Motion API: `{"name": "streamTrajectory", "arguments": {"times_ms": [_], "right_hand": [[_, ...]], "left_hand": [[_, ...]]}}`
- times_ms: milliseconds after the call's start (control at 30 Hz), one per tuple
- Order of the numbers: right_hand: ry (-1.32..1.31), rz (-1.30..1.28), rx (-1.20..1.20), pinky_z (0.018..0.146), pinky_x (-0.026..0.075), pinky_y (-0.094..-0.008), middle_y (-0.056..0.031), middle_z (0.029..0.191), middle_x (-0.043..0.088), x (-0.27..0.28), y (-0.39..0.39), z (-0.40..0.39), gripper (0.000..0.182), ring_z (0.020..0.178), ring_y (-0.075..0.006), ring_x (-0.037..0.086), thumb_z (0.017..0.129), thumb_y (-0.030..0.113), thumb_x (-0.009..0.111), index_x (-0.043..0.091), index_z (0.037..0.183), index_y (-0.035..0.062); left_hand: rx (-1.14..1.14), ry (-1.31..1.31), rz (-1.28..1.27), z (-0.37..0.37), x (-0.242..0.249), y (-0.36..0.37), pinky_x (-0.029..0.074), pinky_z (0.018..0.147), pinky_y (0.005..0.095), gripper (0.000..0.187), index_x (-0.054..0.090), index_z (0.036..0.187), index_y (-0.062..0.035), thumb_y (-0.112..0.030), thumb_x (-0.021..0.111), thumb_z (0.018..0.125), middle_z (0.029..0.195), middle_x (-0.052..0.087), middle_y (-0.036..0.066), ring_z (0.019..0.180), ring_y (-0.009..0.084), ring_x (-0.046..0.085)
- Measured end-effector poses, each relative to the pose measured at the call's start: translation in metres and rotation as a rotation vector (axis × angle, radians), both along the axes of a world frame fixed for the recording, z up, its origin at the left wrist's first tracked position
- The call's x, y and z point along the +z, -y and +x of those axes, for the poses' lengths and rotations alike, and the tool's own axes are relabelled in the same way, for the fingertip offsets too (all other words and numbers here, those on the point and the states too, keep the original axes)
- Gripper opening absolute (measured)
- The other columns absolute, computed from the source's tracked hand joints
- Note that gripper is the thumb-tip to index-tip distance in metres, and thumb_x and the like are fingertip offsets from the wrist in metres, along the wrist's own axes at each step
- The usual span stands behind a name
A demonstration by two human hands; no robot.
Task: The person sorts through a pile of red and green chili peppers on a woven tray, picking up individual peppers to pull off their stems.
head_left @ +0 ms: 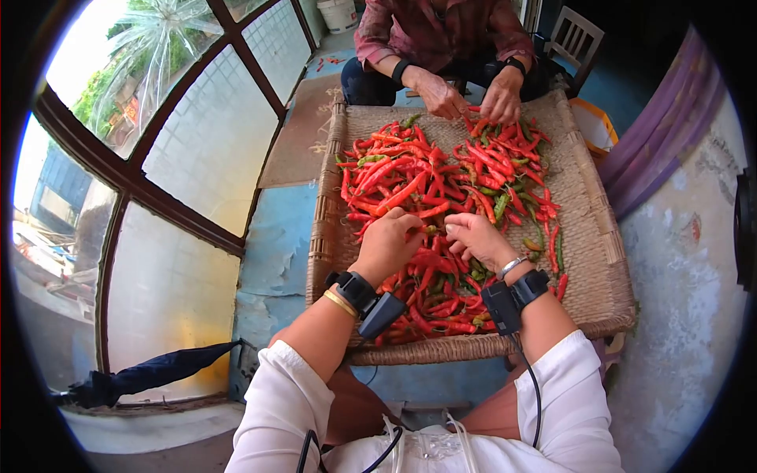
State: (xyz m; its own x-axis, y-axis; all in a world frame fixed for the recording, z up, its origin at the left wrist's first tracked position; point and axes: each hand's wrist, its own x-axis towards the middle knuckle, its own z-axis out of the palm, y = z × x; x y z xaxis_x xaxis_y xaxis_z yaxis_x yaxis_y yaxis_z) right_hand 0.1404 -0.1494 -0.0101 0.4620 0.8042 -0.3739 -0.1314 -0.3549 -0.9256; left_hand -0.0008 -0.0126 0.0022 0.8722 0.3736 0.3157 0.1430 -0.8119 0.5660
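Observation:
A large loose heap of red chili peppers [398,177], with a few green ones mixed in, lies on a woven tray [587,236] in front of me. My left hand [388,246] is over the middle of the heap, its fingers curled in a pinch at a chili pepper whose greenish stem end [430,230] shows by the fingertips. Close beside it on the right, my right hand [479,240] has thumb and fingers drawn together; whatever lies between them is too small to make out. Both hands are just above the peppers, a small gap apart.
Across the tray sits another person [445,31], whose two hands [473,98] are together at the far peppers. Windows [189,142] and a folded dark umbrella [150,374] are at left. A purple curtain [670,134], an orange-rimmed container [595,126] and a chair [576,39] stand at right.

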Motion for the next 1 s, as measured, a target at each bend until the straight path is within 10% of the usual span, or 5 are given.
{"name": "streamTrajectory", "arguments": {"times_ms": [533,867,1000], "right_hand": [[-0.102,0.077,0.099,0.041,0.041,-0.0173,0.0003,0.065,0.055,0.018,0.005,0.010,0.011,0.051,-0.0050,0.051,0.080,0.011,0.057,0.059,0.087,0.0019],[0.006,0.079,-0.064,0.040,0.038,-0.0176,0.0016,0.063,0.054,0.028,0.017,0.035,0.009,0.048,-0.0039,0.048,0.080,0.012,0.057,0.059,0.084,0.0038],[-0.267,0.514,-0.625,0.044,0.043,-0.0204,-0.0036,0.071,0.058,0.021,0.014,0.042,0.026,0.055,-0.0074,0.054,0.083,0.016,0.055,0.051,0.104,0.0017]], "left_hand": [[-0.053,-0.020,-0.366,0.004,-0.004,0.005,0.044,0.054,0.0224,0.015,0.060,0.087,-0.0003,-0.010,0.062,0.077,0.066,0.059,0.004,0.059,0.0076,0.054],[-0.107,-0.236,-0.200,0.000,-0.006,0.002,0.045,0.061,0.0390,0.023,0.061,0.085,-0.0048,-0.025,0.061,0.074,0.070,0.060,0.015,0.067,0.0309,0.058],[-0.139,-0.341,-0.069,-0.004,-0.004,0.004,0.045,0.063,0.0411,0.024,0.061,0.085,-0.0052,-0.026,0.061,0.074,0.070,0.060,0.014,0.070,0.0325,0.058]]}}
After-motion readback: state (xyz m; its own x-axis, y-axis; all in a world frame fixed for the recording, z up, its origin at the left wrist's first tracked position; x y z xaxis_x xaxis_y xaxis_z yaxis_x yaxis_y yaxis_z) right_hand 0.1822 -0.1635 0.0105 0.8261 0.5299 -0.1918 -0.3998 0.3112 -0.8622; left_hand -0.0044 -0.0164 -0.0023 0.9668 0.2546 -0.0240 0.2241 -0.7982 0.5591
